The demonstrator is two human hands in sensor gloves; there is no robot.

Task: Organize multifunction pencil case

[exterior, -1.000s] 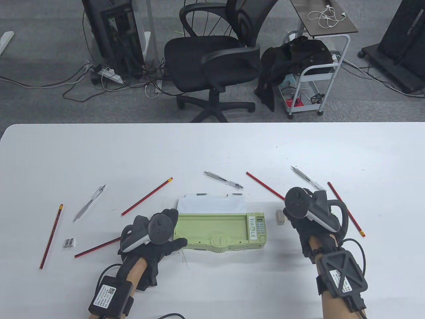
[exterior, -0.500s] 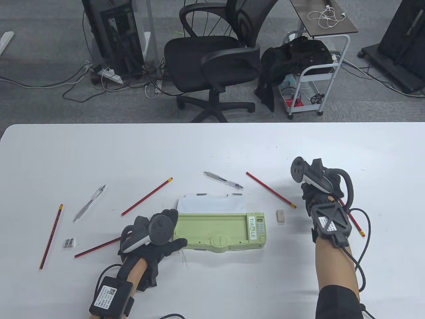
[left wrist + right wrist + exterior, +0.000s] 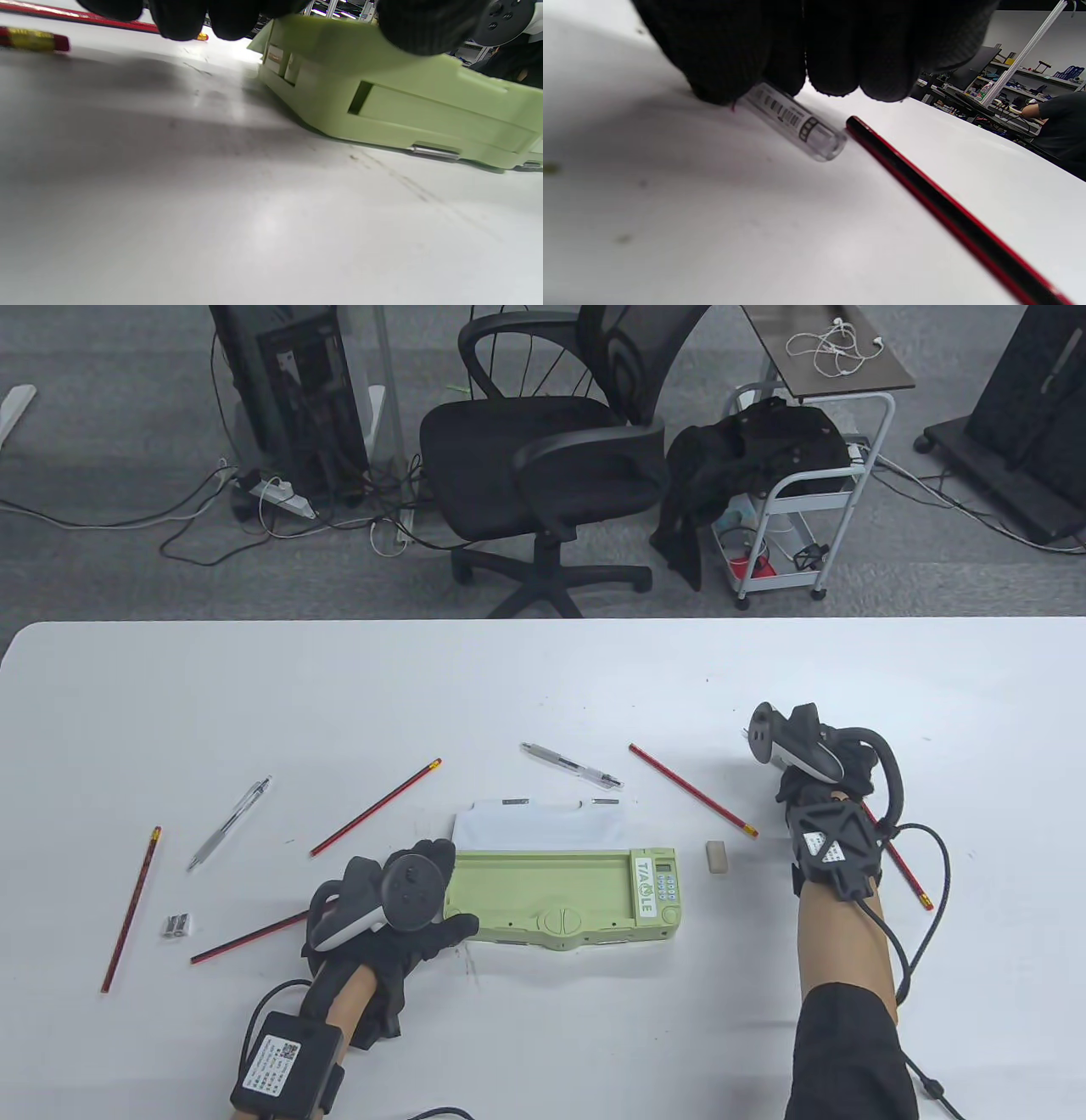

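The green pencil case [image 3: 564,899] lies open mid-table, the left hand [image 3: 399,920] resting flat-fingered against its left end. Well to its right, the right hand [image 3: 819,776] curls its fingertips [image 3: 831,63] onto a clear pen [image 3: 797,123] beside a red pencil [image 3: 946,212].

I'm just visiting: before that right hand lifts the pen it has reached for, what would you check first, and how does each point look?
1. Right hand fingers on the clear pen: ok.
2. Firm pinch on the pen: cannot tell.
3. Red pencil apart from the pen: ok, though close.
4. Left hand steadying the green pencil case: ok.
5. Case tray open: ok.
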